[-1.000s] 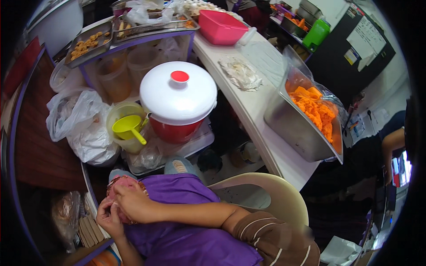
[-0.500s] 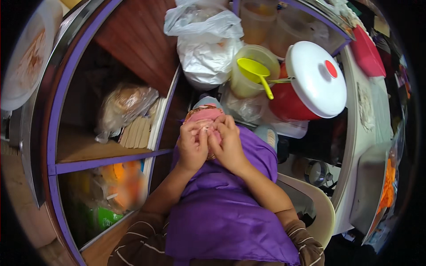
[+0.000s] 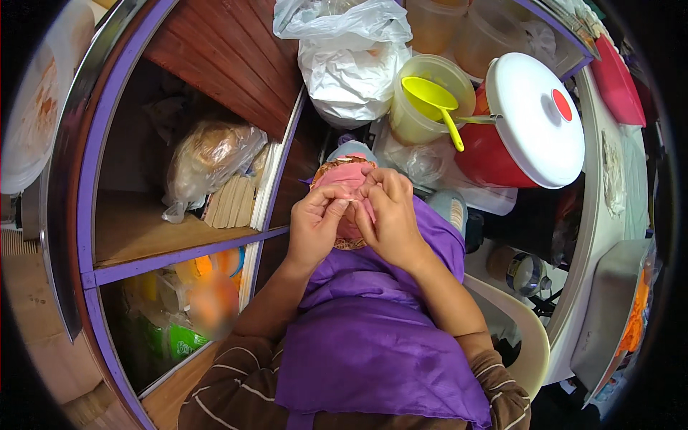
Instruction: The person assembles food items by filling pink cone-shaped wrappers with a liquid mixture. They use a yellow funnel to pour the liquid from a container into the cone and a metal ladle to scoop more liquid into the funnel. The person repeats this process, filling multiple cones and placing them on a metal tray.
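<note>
hold left hand and right hand close over the pink cloth, pinching softly with fingertips together, cannot tell on what.

A pink cloth, its rim seemingly patterned brown, against a purple apron; white-striped brown sleeves at five and seven o'clock; red pot, white lid at two.

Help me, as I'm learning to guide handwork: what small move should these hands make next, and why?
Perhaps tilt the right hand slightly aside: it works very close to the left hand over the pink cloth, and whatever lies between them is too small and covered to make out.
</note>
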Demonstrator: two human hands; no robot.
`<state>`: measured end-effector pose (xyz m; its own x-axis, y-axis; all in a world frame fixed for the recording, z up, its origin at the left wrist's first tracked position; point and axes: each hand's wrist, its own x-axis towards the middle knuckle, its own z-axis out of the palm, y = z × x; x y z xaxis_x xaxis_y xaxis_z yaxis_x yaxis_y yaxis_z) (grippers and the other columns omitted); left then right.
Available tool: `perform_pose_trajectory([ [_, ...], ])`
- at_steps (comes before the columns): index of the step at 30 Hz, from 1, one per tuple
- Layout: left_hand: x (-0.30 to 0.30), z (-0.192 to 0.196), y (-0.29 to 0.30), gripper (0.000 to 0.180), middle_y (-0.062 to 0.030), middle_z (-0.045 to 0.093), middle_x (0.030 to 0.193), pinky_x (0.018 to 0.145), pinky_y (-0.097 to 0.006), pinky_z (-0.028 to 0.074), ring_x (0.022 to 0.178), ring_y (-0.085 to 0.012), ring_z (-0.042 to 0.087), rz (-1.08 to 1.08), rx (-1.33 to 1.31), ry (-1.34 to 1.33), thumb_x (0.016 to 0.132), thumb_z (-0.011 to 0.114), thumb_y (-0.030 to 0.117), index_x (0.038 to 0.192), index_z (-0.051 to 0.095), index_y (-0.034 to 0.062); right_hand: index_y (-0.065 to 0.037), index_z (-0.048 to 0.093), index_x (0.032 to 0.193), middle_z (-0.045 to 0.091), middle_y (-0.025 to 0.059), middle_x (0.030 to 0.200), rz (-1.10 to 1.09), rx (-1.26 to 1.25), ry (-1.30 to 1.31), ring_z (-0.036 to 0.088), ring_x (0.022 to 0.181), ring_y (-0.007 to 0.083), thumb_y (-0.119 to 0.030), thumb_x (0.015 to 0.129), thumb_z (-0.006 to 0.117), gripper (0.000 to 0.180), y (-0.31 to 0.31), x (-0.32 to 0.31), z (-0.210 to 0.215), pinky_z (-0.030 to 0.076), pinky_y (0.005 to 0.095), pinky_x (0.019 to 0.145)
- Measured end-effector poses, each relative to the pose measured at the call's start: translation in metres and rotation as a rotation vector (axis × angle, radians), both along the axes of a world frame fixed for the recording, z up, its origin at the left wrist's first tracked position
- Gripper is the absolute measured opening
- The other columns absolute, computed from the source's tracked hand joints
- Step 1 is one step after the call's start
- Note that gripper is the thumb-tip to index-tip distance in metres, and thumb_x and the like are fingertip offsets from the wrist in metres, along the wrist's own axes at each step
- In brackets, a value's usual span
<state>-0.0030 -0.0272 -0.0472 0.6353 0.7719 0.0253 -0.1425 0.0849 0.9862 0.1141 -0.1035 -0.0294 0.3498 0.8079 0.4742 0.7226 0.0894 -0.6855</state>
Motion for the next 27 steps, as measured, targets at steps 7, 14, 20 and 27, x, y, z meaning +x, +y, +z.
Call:
perform_pose_trajectory([
  [7, -0.007, -0.009, 0.018, 0.007, -0.0046, 0.047, 0.100, 0.089, -0.028, 0.036, 0.098, -0.0135, 0.046, -0.361, -0.164, -0.098, 0.086, 0.050, 0.005, 0.088, 0.055, 0.0007, 0.000, 0.053, 0.080, 0.048, 0.0147, 0.090, 0.194, -0.006, 0.147, 0.047, 0.088, 0.0296, -0.008, 0.071, 0.059, 0.014, 0.014, 0.018, -0.011, 0.036, 0.0372, 0.080],
  [14, 0.007, -0.006, 0.004, 0.009, -0.0041, 0.050, 0.091, 0.085, -0.027, 0.038, 0.092, -0.0131, 0.049, -0.154, -0.136, -0.109, 0.086, 0.051, 0.006, 0.088, 0.056, -0.0010, -0.001, 0.056, 0.083, 0.057, 0.0144, 0.084, 0.031, 0.032, 0.498, 0.055, 0.082, 0.0292, -0.003, 0.071, 0.058, 0.012, 0.006, 0.006, -0.012, 0.042, 0.0352, 0.075],
  [20, 0.012, -0.011, 0.006, 0.018, -0.0100, 0.053, 0.105, 0.085, -0.028, 0.041, 0.096, -0.0163, 0.052, -0.055, 0.109, 0.152, 0.087, 0.048, 0.008, 0.098, 0.055, -0.0046, -0.001, 0.057, 0.089, 0.059, 0.0129, 0.084, 0.108, 0.157, 0.383, 0.058, 0.080, 0.0266, -0.008, 0.073, 0.060, 0.018, -0.001, 0.009, -0.012, 0.046, 0.0329, 0.072],
  [27, -0.008, -0.013, 0.009, 0.028, -0.0201, 0.043, 0.124, 0.091, -0.032, 0.039, 0.107, -0.0215, 0.048, -0.062, -0.109, -0.098, 0.089, 0.047, 0.015, 0.104, 0.049, -0.0075, -0.002, 0.056, 0.088, 0.054, 0.0143, 0.080, 0.091, 0.229, 0.481, 0.055, 0.077, 0.0309, -0.014, 0.079, 0.055, 0.015, 0.005, -0.014, -0.010, 0.045, 0.0351, 0.066],
])
